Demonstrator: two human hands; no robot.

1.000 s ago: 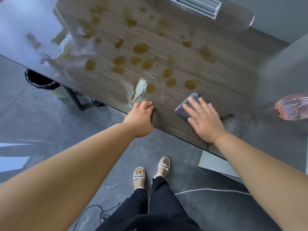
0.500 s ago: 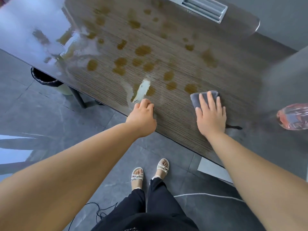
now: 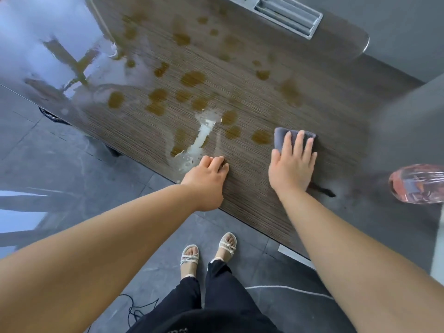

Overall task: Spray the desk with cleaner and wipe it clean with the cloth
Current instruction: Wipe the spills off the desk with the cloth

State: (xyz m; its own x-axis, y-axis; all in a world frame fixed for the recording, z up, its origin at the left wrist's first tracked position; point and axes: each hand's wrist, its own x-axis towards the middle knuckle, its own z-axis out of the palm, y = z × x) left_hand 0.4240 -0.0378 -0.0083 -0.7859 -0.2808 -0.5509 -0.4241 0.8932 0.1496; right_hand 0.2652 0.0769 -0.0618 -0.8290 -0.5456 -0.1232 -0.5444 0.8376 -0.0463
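The dark wood-grain desk [image 3: 252,193] carries several brown spots [image 3: 192,78] and a pale wet streak [image 3: 204,135] near its front edge. My right hand [image 3: 292,164] lies flat with straight fingers on a folded grey cloth [image 3: 281,135], pressing it to the desk just right of the nearest brown spots. My left hand [image 3: 206,176] rests on the desk's front edge, fingers curled under, holding nothing. A clear bottle of pink cleaner [image 3: 418,183] stands at the far right of the desk, apart from both hands.
A metal cable grommet [image 3: 288,16] is set into the desk at the back. The desk's left part is glossy and wet. A black waste bin [image 3: 51,115] peeks out below the desk's left edge. My sandalled feet stand on grey floor tiles, with a cable [image 3: 137,311] beside them.
My right hand has slid the cloth to the right and away from me, turning from slanted to straight. The left hand has stayed on the desk edge.
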